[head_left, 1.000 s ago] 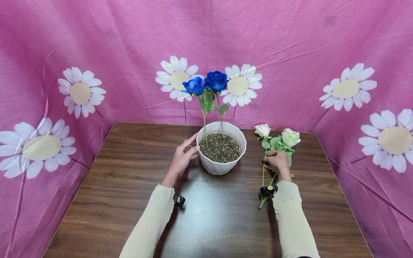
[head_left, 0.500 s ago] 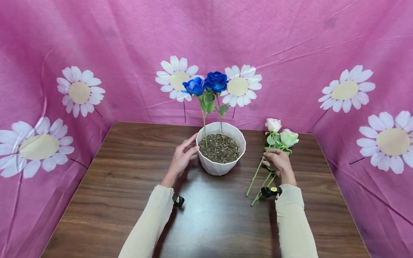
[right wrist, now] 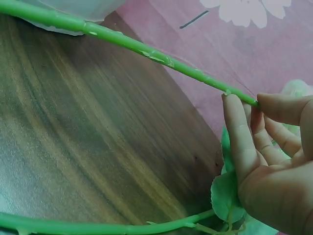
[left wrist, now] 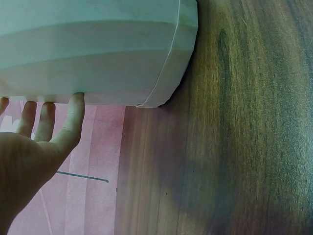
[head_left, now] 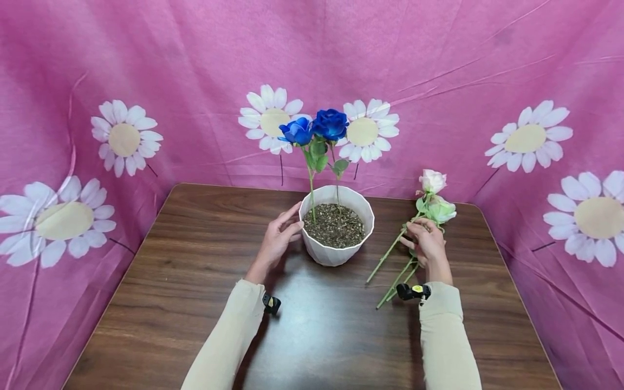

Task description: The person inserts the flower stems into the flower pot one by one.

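Note:
My right hand (head_left: 429, 246) pinches the green stem (right wrist: 122, 40) of a pinkish-white rose (head_left: 432, 181) between thumb and fingertips. Its bloom points to the far right, while the stem slants down toward the front left. Beneath the hand lies a greenish-white rose (head_left: 441, 209), with thin stems (head_left: 397, 281) below it; the hand covers their middle. My left hand (head_left: 277, 241) rests straight fingers (left wrist: 73, 122) against the side of a white faceted pot (head_left: 331, 255), thumb at the rim. Two blue roses (head_left: 330, 124) stand upright in the pot's soil (head_left: 336, 225).
All of this is on a brown wood-grain table (head_left: 312, 336). A pink cloth (head_left: 195, 65) printed with large white daisies hangs close behind and along both sides of it. The pot stands near the back edge, between the hands.
My right hand has moved slightly right, carrying the pinkish-white rose; its bloom has shifted right and farther back, and its stem now slants apart from the others. The left hand stays at the pot.

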Tool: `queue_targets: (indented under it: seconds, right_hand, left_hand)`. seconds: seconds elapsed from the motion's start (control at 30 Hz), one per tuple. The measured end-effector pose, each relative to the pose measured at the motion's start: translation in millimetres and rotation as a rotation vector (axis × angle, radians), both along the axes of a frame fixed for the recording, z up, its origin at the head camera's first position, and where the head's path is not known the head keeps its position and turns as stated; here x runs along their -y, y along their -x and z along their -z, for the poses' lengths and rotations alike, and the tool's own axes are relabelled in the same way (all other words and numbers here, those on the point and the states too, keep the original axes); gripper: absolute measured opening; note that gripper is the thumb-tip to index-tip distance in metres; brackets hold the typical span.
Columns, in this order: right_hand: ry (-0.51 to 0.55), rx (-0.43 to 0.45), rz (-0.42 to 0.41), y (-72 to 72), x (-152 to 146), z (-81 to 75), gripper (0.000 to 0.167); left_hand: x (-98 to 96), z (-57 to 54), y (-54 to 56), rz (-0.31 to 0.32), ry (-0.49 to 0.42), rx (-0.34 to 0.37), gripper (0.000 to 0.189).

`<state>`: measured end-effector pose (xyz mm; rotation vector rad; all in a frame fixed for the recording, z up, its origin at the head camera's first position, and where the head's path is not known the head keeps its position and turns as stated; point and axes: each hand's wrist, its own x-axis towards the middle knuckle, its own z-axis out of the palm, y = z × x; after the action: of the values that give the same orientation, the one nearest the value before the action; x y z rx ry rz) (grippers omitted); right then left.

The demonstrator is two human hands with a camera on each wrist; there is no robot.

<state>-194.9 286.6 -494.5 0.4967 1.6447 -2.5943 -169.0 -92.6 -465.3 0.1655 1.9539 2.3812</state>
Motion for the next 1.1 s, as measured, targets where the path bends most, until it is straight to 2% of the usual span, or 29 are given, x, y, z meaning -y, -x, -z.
queue_targets:
  seconds: [0.13, 0.4, 0.5, 0.9, 1.1]
  right_hand:
    - [0.041, -0.02, 0.026, -1.0, 2, -4.7, 0.013]
    - [0.178, -0.095, 0.162, -1.5, 7, -24.1, 0.012]
    - [0.238, -0.122, 0.167, -0.7, 9, -31.2, 0.011]
    - [0.278, -0.23, 0.201, -0.8, 16, -58.9, 0.011]
    - [0.349, -0.3, 0.217, -1.3, 23, -77.9, 0.007]
  left_hand:
    - [-0.2, 0.5, 0.1, 0.001, 0.002, 0.001, 0.053]
    - [-1.5, 0.7, 1.5, 0.012, -0.001, -0.003, 0.054]
    - [-1.3, 0.6, 1.2, 0.007, 0.002, -0.001, 0.054]
    - [-0.5, 1.5, 2.2, -0.008, 0.015, -0.003, 0.054]
    - [0.4, 1.4, 1.7, -0.003, 0.01, -0.012, 0.053]
